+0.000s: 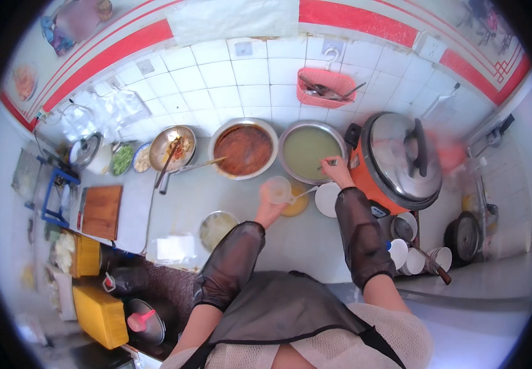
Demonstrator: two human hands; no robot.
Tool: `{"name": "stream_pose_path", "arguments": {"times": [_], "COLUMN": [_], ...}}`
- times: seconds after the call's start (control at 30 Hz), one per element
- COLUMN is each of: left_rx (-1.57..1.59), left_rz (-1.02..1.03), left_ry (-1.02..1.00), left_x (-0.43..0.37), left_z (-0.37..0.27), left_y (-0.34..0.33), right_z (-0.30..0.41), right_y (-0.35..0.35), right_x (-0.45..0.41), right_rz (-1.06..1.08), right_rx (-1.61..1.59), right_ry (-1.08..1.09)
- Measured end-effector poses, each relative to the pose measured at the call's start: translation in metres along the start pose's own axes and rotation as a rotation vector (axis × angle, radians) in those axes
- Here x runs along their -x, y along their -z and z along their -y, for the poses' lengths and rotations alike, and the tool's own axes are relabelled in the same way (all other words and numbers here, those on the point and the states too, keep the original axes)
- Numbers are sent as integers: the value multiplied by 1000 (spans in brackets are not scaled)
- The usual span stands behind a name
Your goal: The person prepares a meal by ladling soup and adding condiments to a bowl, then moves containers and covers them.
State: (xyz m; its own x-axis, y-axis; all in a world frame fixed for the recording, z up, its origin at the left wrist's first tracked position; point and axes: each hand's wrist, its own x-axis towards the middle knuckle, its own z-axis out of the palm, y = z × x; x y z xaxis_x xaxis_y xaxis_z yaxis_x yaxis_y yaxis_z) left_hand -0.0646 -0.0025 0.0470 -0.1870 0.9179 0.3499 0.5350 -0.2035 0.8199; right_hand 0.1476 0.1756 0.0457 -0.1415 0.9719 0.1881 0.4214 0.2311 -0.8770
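My left hand (269, 207) grips a small translucent cup (277, 188) above the counter. My right hand (336, 171) is closed around the handle of a metal utensil (333, 162) at the near right side of a steel basin (310, 144) of pale green liquid. The utensil's lower end cannot be made out. Just under and right of the cup sits a container of yellow contents (299, 206), with a light-coloured spoon handle (310, 190) leaning out. A white bowl (327, 200) stands by my right sleeve. Left of the green liquid is a basin of red-brown sauce (245, 150).
An orange cooker (356, 177) with a steel lid stands at the right, near stacked white cups (414, 262) and a ladle (432, 267). A pan (159, 154), green vegetables (122, 159), a cutting board (102, 212) and a bowl (218, 228) are leftward. A pink basket (325, 87) hangs behind.
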Motion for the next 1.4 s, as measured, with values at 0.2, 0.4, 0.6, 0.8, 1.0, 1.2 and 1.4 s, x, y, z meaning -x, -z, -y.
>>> {"name": "stream_pose_path", "arguments": {"times": [0.2,0.4,0.6,0.8,1.0,1.2,1.4], "left_rx": [-3,-144,-271,-340,-225,-165,-115], "left_rz": [69,64,201,244,176,123,70], "left_ry": [48,188,302,341,323,180,249], "left_x": [-13,-23,-40,-48,-49,-40,-33], "left_z": [16,31,20,37,50,55,51], "left_y": [-26,-42,-57,-61,-66,-65,-61], "right_z": [30,59,99,157,173,94,45], "right_y": [14,24,65,74,62,51,19], "right_x": [45,73,86,118,162,115,97], "right_rz": [-67,-279,-329,-231,-65,-31,-179], "right_rx": [217,-48,-549,-570,14,481,-47], "right_ry": [235,159,-131,-136,399,598,198]}}
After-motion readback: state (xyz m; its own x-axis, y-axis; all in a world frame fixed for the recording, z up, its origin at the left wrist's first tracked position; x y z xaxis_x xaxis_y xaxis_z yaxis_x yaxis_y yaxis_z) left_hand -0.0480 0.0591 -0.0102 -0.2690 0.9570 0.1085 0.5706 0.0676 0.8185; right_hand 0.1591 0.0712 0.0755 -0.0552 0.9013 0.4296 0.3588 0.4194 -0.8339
